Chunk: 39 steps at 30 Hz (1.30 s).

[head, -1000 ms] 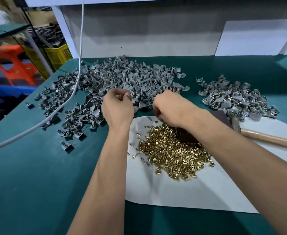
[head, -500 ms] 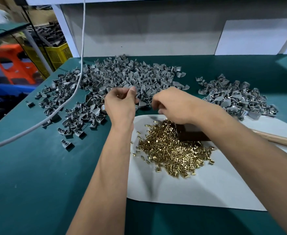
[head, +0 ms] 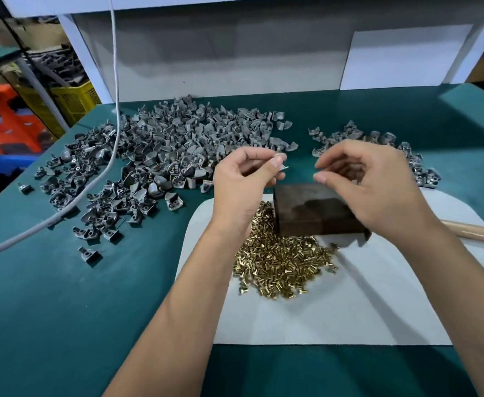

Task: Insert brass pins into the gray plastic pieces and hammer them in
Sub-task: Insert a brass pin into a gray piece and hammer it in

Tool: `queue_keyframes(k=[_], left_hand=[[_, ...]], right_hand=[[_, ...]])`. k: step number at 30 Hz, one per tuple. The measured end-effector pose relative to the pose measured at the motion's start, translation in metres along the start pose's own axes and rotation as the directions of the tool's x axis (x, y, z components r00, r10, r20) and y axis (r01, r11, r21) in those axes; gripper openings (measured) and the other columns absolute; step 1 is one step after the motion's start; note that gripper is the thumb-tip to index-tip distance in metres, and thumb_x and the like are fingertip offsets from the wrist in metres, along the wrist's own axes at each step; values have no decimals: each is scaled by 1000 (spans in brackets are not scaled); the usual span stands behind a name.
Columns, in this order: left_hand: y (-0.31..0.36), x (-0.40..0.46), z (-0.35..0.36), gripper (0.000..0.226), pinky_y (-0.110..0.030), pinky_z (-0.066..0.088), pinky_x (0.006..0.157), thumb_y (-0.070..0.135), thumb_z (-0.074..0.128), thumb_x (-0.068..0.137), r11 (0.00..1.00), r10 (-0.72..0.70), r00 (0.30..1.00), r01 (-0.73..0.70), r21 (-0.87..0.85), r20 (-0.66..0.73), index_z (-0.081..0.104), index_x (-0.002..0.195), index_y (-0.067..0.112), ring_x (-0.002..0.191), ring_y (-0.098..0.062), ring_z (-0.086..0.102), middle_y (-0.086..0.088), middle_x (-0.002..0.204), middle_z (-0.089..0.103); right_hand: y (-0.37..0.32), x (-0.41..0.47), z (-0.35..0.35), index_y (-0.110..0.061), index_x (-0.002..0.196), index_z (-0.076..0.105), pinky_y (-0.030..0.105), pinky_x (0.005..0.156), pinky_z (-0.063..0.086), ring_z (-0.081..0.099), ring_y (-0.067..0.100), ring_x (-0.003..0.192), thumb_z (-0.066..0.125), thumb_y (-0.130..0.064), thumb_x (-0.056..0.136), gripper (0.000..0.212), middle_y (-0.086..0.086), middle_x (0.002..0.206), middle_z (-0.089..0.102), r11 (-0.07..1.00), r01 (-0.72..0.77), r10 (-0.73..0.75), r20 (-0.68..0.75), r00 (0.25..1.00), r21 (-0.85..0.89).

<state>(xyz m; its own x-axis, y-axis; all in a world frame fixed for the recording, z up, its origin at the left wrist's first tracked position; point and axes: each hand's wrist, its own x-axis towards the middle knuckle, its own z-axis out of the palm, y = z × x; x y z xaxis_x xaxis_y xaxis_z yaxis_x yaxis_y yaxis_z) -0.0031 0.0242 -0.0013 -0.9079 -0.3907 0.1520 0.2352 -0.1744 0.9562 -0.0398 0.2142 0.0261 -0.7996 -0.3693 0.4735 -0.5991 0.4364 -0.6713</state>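
While the left hand (head: pixel 242 181) pinches a small gray piece (head: pixel 281 163) between thumb and forefinger, the right hand (head: pixel 369 181) hovers at its 3 o'clock, apart from it, fingers loosely curled; whether they hold a pin I cannot tell. Both hang above a dark block (head: pixel 315 213) on a white sheet (head: pixel 349 305). Brass pins (head: pixel 280 262) lie heaped at the block's 7 o'clock. Gray pieces (head: pixel 160 150) spread at 10 o'clock, a smaller pile (head: pixel 378 138) at 2. A wooden handle (head: pixel 478 232) shows at 3.

Shiny brass pins (head: pixel 283 262) lie heaped on a matt white sheet (head: pixel 335 310). Beside them on that sheet stands a dark, dully glossy block (head: pixel 315 213). Left of the sheet, smooth gray plastic pieces (head: pixel 160 156) cover matt green cloth (head: pixel 63 310).
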Motion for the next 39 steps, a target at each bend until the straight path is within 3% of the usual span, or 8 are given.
queue_keyframes(k=[3, 9, 12, 15, 21, 31, 36, 39], left_hand=[[-3, -3, 4, 14, -33, 58, 85, -4, 69, 91, 1000, -1, 996, 0, 17, 84, 73, 92, 9, 86, -20, 70, -13, 101, 78], [-12, -6, 6, 10, -30, 57, 77, 1, 76, 86, 986, 72, 989, -90, 140, 127, 75, 90, 10, 85, -18, 72, -10, 93, 78], [-14, -6, 6, 12, -46, 61, 85, 5, 80, 83, 962, 128, 978, -163, 220, 165, 75, 87, 15, 93, -30, 74, -11, 92, 77], [-13, -7, 8, 12, -52, 61, 86, 3, 79, 83, 937, 163, 959, -224, 267, 231, 75, 88, 12, 91, -29, 74, -10, 91, 77], [-12, -11, 13, 18, -44, 62, 86, -3, 79, 83, 953, 154, 963, -204, 224, 223, 72, 99, 2, 94, -22, 76, -8, 93, 79], [-14, -13, 18, 9, -42, 61, 85, 3, 79, 85, 953, 142, 976, -180, 245, 165, 80, 92, 10, 86, -24, 76, -6, 88, 79], [-10, -15, 18, 28, -25, 58, 86, -10, 75, 83, 974, 58, 966, -110, 200, 251, 77, 105, 7, 92, -14, 75, -6, 98, 79], [-7, -16, 17, 37, -27, 58, 91, -13, 78, 79, 975, 41, 955, -102, 196, 294, 75, 110, 6, 93, -15, 74, -10, 100, 78]], right_hand=[[8, -10, 1, -20, 93, 79, 27, 82, 57, 70, 6, 84, 78, -9, 87, 12, -12, 87, 75, 1000, 2, 0, -73, 997, 24], [10, -17, 8, -17, 101, 80, 26, 89, 54, 68, 6, 97, 71, -1, 90, 21, -9, 97, 74, 1000, 27, -27, -67, 997, -2], [7, -19, 8, -17, 101, 80, 26, 88, 55, 69, 5, 94, 72, -1, 88, 22, -11, 95, 75, 999, 22, -19, -91, 996, 40], [4, -20, 9, -16, 97, 76, 26, 84, 58, 72, 5, 88, 77, -3, 84, 19, -11, 89, 75, 998, 24, -16, -124, 992, 64], [3, -20, 10, -16, 92, 70, 8, 77, 49, 71, 1, 85, 81, -4, 79, 22, -12, 82, 73, 998, 64, -62, -133, 989, 10], [5, -21, 14, -19, 90, 70, 7, 73, 48, 70, 3, 83, 82, -5, 79, 22, -11, 81, 72, 999, 42, -43, -142, 989, -13], [5, -21, 13, -19, 90, 70, 8, 71, 49, 70, 2, 81, 82, -4, 79, 22, -13, 79, 71, 1000, 5, -2, -187, 982, 16], [6, -21, 12, -21, 89, 70, 10, 73, 51, 71, 0, 81, 82, -4, 78, 23, -15, 77, 72, 999, -16, 25, -190, 982, 51]])
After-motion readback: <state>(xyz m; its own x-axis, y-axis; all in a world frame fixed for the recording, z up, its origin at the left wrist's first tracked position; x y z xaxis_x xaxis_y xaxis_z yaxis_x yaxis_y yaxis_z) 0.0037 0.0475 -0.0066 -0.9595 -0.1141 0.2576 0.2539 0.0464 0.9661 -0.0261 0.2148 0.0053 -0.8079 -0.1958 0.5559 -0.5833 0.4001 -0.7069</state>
